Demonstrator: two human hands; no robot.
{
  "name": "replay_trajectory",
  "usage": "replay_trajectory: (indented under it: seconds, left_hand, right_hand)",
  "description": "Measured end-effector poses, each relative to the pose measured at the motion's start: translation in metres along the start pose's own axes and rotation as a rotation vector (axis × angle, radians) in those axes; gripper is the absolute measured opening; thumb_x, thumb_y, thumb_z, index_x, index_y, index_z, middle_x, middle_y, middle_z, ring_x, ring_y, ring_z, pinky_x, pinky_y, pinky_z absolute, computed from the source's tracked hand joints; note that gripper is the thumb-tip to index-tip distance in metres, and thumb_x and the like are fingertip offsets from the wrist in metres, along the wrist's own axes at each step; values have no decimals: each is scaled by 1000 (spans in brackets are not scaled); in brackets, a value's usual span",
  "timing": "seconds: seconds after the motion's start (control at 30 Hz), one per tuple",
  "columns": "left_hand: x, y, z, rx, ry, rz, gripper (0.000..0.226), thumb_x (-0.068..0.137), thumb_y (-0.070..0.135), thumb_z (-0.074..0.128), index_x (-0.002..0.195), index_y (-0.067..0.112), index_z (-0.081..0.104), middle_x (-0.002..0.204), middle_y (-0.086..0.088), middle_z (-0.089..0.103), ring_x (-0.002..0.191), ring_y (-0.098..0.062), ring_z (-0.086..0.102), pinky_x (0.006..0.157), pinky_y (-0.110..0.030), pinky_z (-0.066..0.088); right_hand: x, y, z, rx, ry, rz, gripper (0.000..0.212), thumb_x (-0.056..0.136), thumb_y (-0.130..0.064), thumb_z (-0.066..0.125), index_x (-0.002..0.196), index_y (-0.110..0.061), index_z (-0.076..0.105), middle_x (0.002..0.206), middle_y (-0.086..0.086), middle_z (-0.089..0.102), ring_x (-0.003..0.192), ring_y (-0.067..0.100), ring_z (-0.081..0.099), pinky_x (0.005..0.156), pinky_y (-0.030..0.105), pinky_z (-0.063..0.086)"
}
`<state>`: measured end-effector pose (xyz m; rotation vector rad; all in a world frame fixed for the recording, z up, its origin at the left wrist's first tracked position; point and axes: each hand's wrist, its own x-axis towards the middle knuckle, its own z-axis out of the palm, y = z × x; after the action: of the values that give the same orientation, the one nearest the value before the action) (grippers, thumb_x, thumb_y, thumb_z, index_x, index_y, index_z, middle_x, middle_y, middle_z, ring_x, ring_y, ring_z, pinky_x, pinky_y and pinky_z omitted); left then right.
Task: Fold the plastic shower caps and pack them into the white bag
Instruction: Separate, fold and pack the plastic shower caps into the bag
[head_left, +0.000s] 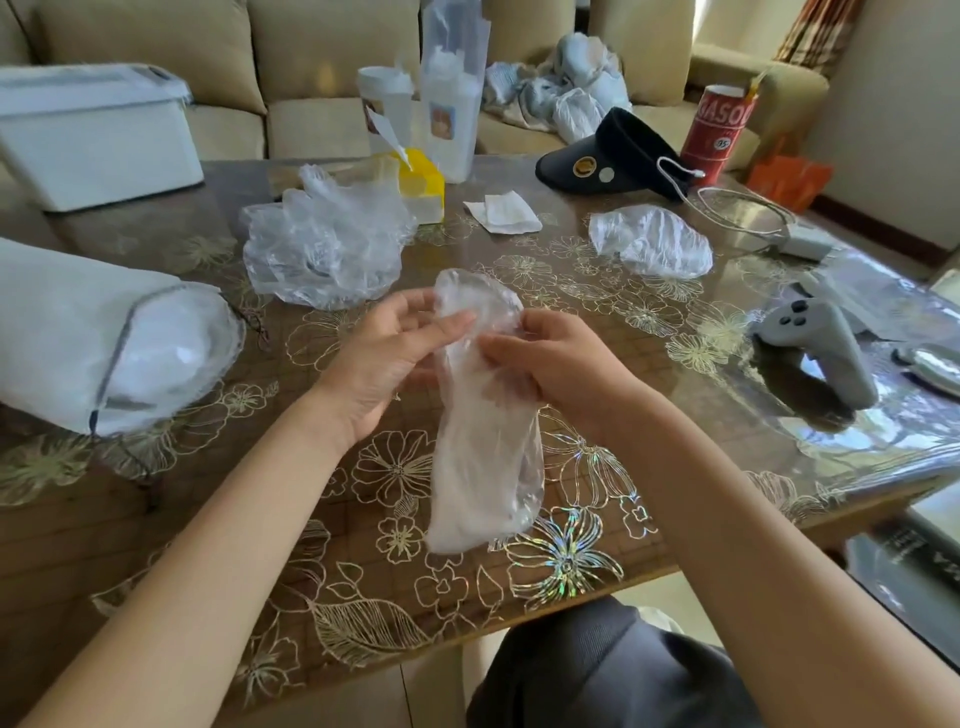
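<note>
- Held above desk (363, 519), near its front edge: folded shower cap (483, 441).
- Pinched at upper end by left hand (384, 358) and right hand (545, 358).
- Left of cap, mouth open: white bag (78, 322).
- Behind cap, well apart: crumpled caps (322, 249).

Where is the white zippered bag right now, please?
Head view: the white zippered bag lies at the floral table's left edge, left of the left hand.
</note>
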<state>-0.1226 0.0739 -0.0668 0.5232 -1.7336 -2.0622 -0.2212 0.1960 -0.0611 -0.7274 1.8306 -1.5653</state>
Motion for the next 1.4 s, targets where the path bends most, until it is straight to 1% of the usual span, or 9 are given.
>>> replay_trajectory:
  seconds: [0.13,0.33,0.53,0.67,0.83,0.97,1.03,1.13,1.4]
  left_hand:
    - [5,-12,0,113,22,-74,13,84,8,65,96,8,61,93,-8,65,87,-21,61,71,-30,54]
    - [7,-13,2,-21,31,-130,9,87,1,59,87,9,59,75,-6,58,61,-13,56,50,-22,50]
    - [5,-12,1,-142,-191,-406,50,96,50,33,82,8,55,58,-3,58,47,-13,54,46,-20,46]
    - [6,-18,0,-63,-338,-427,43,82,58,54,86,15,57,69,-2,57,57,-14,54,55,-23,49]
    - [6,-18,-2,-27,-343,-417,33,80,29,68,102,7,61,83,-6,63,72,-17,61,67,-28,53]
    - [6,-9,-3,-97,-230,-390,27,67,12,65,93,7,58,71,-5,69,60,-16,66,56,-25,56]
    - [6,-9,-5,-102,-180,-333,26,65,10,66,89,9,59,71,-3,70,61,-14,67,56,-23,56]
    - [3,-11,-1,-57,-159,-260,29,66,10,67,95,8,62,77,-2,71,68,-11,68,58,-21,55]
    - [3,-14,4,-21,-133,-298,30,69,16,67,97,8,61,81,-4,69,71,-12,67,64,-24,57]
  right_hand:
    - [3,8,-3,-37,-4,56,13,90,-10,60,80,-14,53,74,5,58,61,16,55,54,30,46]
    - [9,12,-12,189,-106,96,33,94,0,46,79,-16,70,76,10,54,57,14,48,46,22,44]
    - [7,12,-13,6,-4,27,48,86,16,37,70,-15,70,51,-7,60,42,6,49,41,17,41]
    - [5,15,-10,-213,51,-126,56,77,19,32,71,-19,73,62,-4,65,52,5,53,49,16,42]
    - [5,13,-12,-205,34,-127,55,77,21,33,73,-17,73,60,-10,63,49,-3,54,48,14,45]
    - [0,4,-23,52,-132,37,43,81,14,38,91,-11,72,92,7,67,69,13,61,62,28,52]
    - [-1,3,-27,225,-148,122,33,87,0,44,114,-10,61,97,10,61,75,18,60,68,32,52]
    - [-3,6,-26,192,-223,208,27,85,-34,59,104,-14,60,87,3,64,75,15,62,68,29,52]
    - [3,14,-13,184,-25,68,17,84,8,59,88,-8,61,81,9,62,68,19,59,61,30,49]
